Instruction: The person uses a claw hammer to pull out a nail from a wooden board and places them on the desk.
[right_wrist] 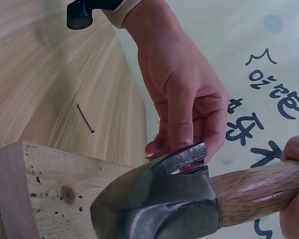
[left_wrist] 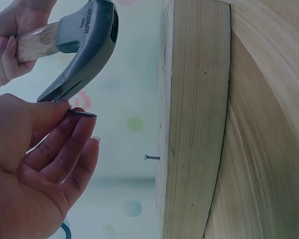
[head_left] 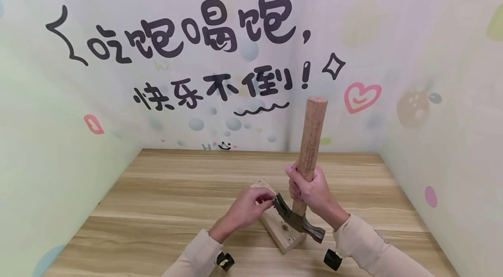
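Observation:
My right hand (head_left: 314,192) grips a claw hammer (head_left: 312,137) by its wooden handle, close to the metal head, with the handle's end pointing up. Between thumb and fingertips, my left hand (head_left: 247,207) pinches a nail (left_wrist: 82,114), whose point sticks out past the fingers. The hammer's claw reaches right up to the left thumb; whether it touches the nail is hidden. Under both hands lies a wooden block (head_left: 275,229) with small dark holes and a knot. A second nail (left_wrist: 152,158) stands upright in the block, its head and part of its shank showing.
A loose nail (right_wrist: 85,118) lies on the wood-grain table (head_left: 165,194) beside the block. Printed cloth walls (head_left: 243,128) with dark lettering enclose the table at the back and sides. Each wrist carries a small black camera (head_left: 332,260).

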A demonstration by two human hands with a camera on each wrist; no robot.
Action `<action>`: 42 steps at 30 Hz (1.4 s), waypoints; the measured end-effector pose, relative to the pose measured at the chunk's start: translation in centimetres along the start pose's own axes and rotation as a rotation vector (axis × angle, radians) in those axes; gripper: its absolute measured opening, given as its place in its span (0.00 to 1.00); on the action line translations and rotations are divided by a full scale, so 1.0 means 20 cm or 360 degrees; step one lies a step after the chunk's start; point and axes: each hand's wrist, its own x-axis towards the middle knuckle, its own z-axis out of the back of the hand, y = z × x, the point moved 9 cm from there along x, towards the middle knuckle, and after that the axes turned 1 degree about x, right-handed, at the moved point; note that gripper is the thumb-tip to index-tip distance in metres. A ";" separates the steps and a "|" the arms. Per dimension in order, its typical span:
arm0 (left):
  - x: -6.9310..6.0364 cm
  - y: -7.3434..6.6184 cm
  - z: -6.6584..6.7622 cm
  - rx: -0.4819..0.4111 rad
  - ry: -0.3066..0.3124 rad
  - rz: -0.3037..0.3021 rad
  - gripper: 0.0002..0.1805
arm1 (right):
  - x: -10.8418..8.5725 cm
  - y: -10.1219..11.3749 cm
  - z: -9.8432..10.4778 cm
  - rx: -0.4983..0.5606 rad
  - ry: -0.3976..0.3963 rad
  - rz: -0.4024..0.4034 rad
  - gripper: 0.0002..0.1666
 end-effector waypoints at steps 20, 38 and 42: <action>-0.15 0.33 0.19 0.0174 -0.0085 0.0370 0.03 | -0.04 -0.17 0.02 -0.0133 -0.0036 -0.0131 0.15; -0.31 0.51 0.31 0.0389 -0.0203 0.0614 0.04 | -0.05 -0.22 -0.01 -0.0121 0.0011 -0.0185 0.16; -0.32 0.53 0.32 0.0379 -0.0206 0.0620 0.05 | -0.05 -0.22 -0.03 -0.0141 0.0042 -0.0171 0.16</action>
